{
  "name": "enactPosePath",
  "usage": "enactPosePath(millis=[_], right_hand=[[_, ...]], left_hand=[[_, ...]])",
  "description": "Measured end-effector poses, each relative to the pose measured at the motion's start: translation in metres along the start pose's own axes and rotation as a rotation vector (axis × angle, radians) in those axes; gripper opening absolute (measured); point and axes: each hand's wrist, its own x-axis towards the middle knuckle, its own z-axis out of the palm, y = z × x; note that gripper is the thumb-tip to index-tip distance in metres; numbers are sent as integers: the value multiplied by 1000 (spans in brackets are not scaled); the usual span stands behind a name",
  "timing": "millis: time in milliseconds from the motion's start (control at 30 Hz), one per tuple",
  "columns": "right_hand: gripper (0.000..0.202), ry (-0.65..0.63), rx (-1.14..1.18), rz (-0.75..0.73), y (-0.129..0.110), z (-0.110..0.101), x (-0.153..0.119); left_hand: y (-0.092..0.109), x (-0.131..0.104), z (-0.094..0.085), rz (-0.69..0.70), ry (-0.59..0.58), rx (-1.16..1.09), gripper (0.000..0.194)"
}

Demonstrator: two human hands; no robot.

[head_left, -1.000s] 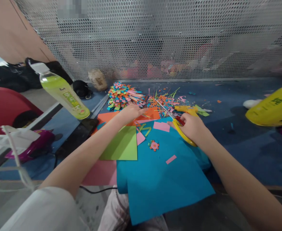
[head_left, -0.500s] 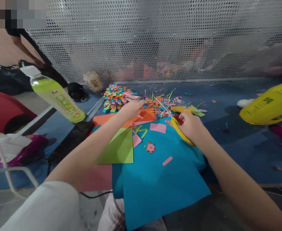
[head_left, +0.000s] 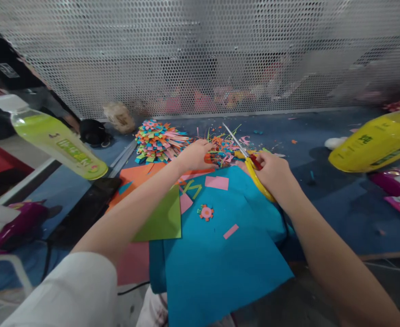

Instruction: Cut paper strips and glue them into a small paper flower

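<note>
My right hand [head_left: 273, 175] is closed round the yellow and red handles of a pair of scissors [head_left: 236, 138], whose blades point away and to the left. Over the edge of a heap of coloured paper scraps [head_left: 225, 147] is my left hand [head_left: 196, 155], its fingers apart; an orange bit shows between them, and I cannot tell whether they touch it. Below the hands lies a blue sheet [head_left: 220, 259] bearing a small pink and orange paper flower [head_left: 206, 212], a pink rectangle [head_left: 217, 182] and a pink strip [head_left: 231, 231]. A green sheet [head_left: 164, 218] lies under my left forearm.
A cone of curled paper strips [head_left: 155, 143] stands behind my left hand. Tilted in view are a green drink bottle [head_left: 60, 141] on the left and a yellow bottle [head_left: 373, 143] on the right. A perforated metal panel [head_left: 200, 59] closes off the back; a person stands at far left.
My left hand has shifted slightly right and down relative to the paper cone, and its fingers have spread over the scraps. The scissors stay in my right hand. The whole view has turned a little.
</note>
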Motion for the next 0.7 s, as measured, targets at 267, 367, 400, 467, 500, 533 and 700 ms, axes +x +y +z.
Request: enactPosePath(millis=[267, 367, 400, 467, 500, 533, 700], right_hand=[[46, 45, 18, 45, 3, -8, 6], [47, 39, 28, 56, 6, -6, 8], [48, 36, 32, 65, 7, -6, 8], [49, 27, 33, 88, 8, -7, 9], [50, 20, 29, 102, 8, -8, 10], [50, 12, 22, 117, 9, -9, 10], [55, -39, -108, 270, 14, -12, 16]], left_hand=[[-10, 28, 19, -42, -71, -103, 20], [-14, 43, 24, -78, -54, -77, 16], [-15, 47, 24, -95, -42, -62, 17], [-16, 53, 23, -129, -9, -36, 20], [-16, 54, 22, -143, 8, -28, 22], [-15, 55, 20, -155, 25, -24, 25], [2, 44, 10, -185, 126, -21, 31]])
